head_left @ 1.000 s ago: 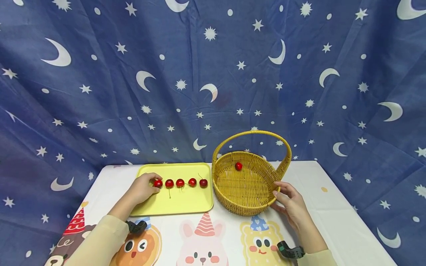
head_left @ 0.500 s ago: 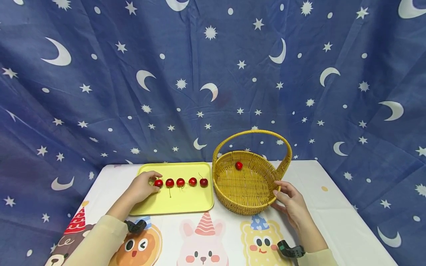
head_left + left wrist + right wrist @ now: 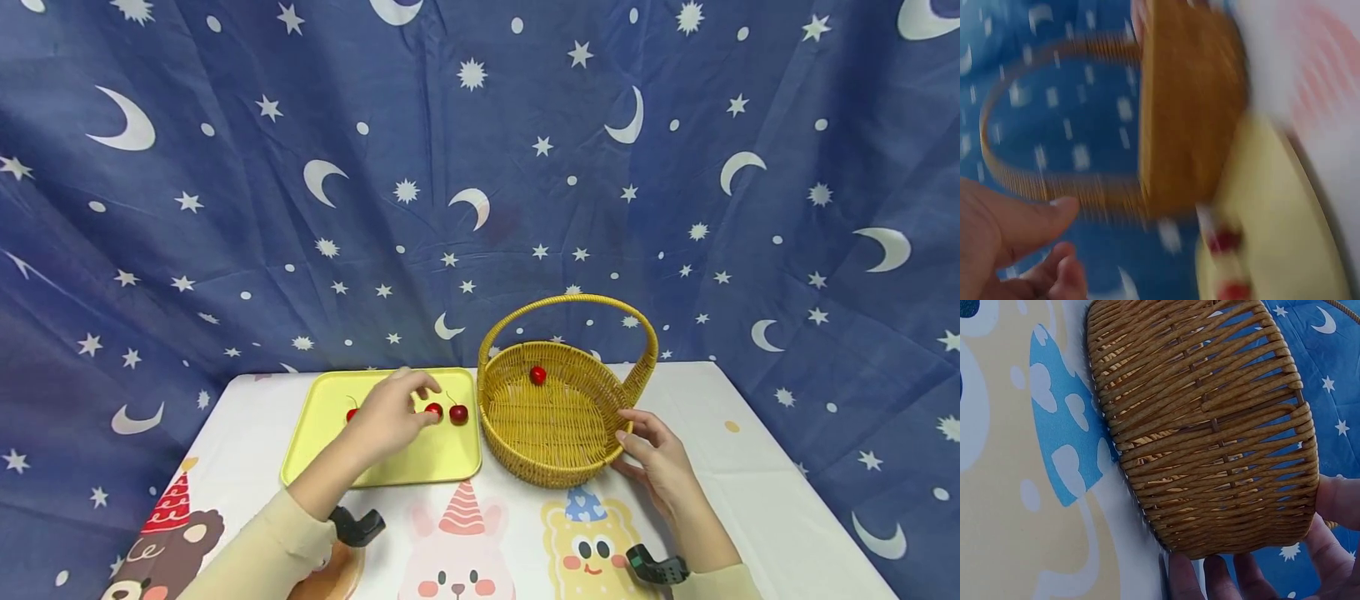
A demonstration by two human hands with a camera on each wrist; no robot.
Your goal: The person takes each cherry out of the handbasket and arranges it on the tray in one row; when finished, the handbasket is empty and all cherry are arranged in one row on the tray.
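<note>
My left hand (image 3: 386, 421) hovers over the yellow tray (image 3: 315, 433) in the head view. Thumb and index finger are spread apart beside a red cherry (image 3: 434, 410), with a darker cherry (image 3: 458, 414) just to the right. Part of another cherry (image 3: 352, 414) shows left of the hand, which hides the middle of the row. The blurred left wrist view has nothing between thumb (image 3: 1054, 215) and fingers. My right hand (image 3: 663, 458) holds the woven basket (image 3: 517, 463) by its right side, thumb at the rim and fingers against the wall. One cherry (image 3: 537, 375) lies inside the basket.
The basket's tall arched handle (image 3: 573, 298) rises over it, and the tray stands close against its left side. A cartoon-printed white cloth (image 3: 750, 492) covers the table. Behind hangs a blue curtain (image 3: 525, 208) with moons and stars.
My left hand has moved right along the row, leaving the leftmost cherry behind on the tray. The right hand and the basket have stayed in place.
</note>
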